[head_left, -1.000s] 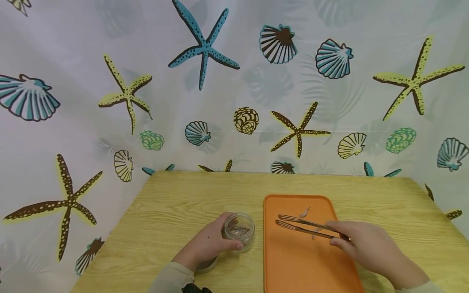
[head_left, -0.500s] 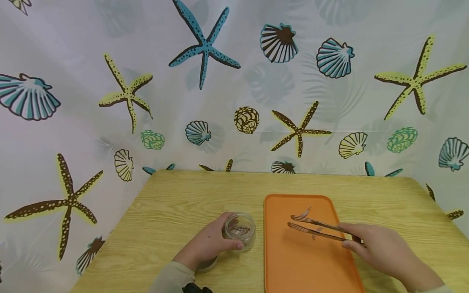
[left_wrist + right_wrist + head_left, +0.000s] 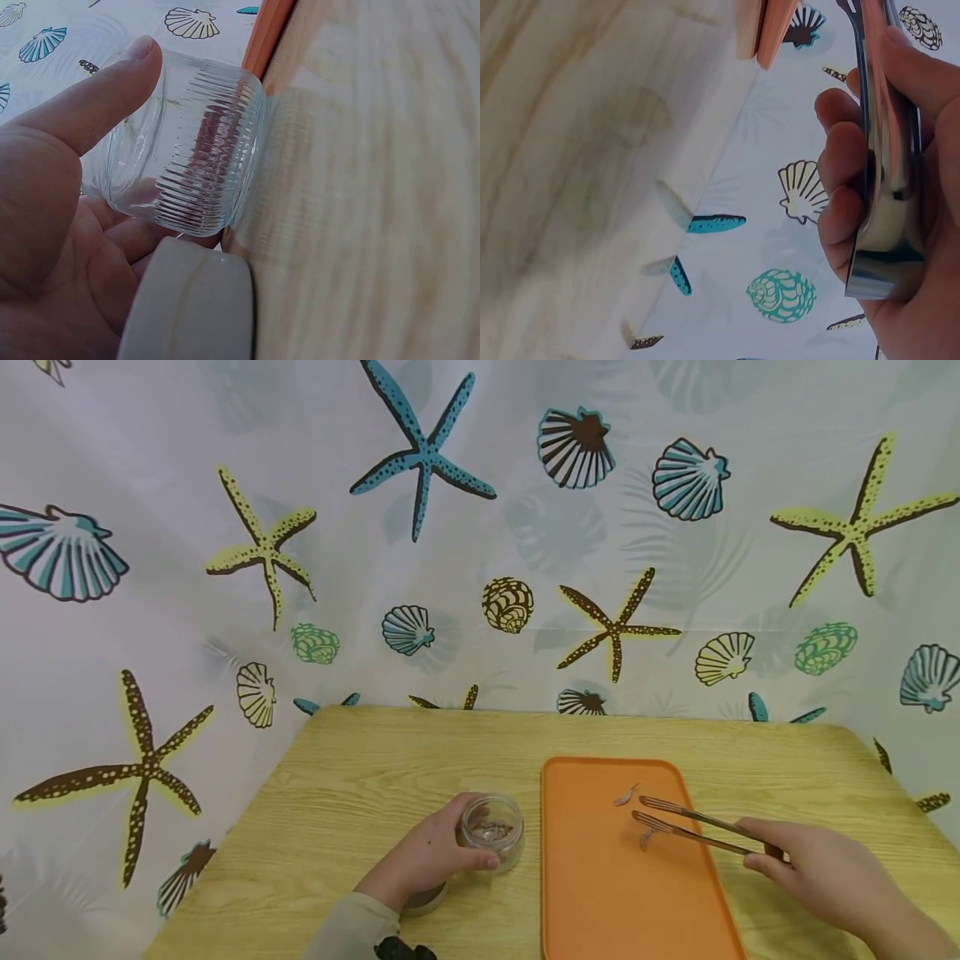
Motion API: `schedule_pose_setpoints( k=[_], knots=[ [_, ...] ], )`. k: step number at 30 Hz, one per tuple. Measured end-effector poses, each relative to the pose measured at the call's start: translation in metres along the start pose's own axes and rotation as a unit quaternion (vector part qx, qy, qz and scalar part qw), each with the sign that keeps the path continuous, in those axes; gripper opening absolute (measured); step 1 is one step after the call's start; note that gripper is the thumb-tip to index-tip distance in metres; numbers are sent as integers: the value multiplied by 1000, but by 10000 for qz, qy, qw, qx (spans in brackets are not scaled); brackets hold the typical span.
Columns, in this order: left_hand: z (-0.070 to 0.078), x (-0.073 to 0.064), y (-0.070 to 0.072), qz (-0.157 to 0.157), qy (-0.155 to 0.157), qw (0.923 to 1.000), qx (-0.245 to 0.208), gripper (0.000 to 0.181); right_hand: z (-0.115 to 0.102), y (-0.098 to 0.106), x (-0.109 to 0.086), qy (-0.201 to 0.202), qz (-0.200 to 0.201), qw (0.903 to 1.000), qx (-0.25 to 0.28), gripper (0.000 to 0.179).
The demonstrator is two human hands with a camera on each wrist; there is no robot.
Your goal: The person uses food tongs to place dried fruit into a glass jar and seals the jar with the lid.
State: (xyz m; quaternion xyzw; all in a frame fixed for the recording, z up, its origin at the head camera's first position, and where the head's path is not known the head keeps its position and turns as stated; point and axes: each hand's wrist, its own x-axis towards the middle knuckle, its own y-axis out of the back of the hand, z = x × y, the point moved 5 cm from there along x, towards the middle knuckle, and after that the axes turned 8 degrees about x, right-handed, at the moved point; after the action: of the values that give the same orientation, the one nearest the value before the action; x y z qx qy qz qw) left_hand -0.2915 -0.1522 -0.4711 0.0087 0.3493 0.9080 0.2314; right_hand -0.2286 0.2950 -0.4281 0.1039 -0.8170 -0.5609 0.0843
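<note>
My left hand grips a small clear glass jar by its side, thumb in front. Small brownish dried bits lie at the jar's bottom; through its ribbed wall in the left wrist view they look reddish. A round lid lies partly under the left wrist. My right hand holds metal tongs by the closed end. Over the orange tray, the tongs' slotted tips stand apart with nothing visible between them. Two small greyish-pink pieces, like tiny dried fish, lie there: one farther back, one beside the lower tip.
The orange tray lies right of the jar on a wood-grain table. A white sheet printed with shells and starfish hangs behind and at both sides of the table.
My right hand has moved right with the tongs, their tips shifting from the tray's middle toward its right side. The left hand and jar have stayed in place.
</note>
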Motion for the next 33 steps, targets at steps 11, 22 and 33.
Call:
schedule_pose_setpoints(
  k=[11,22,33],
  knots=[
    [-3,1,0,14,11,10000,54,101,13,3,-4,-216,-276,9992,-208,48],
    [-2,0,0,16,-60,10000,4,97,12,-2,0,-160,-476,9985,-198,50],
    [-1,0,0,22,-103,9999,14,97,5,-7,4,-68,-582,9983,44,46]
  ],
)
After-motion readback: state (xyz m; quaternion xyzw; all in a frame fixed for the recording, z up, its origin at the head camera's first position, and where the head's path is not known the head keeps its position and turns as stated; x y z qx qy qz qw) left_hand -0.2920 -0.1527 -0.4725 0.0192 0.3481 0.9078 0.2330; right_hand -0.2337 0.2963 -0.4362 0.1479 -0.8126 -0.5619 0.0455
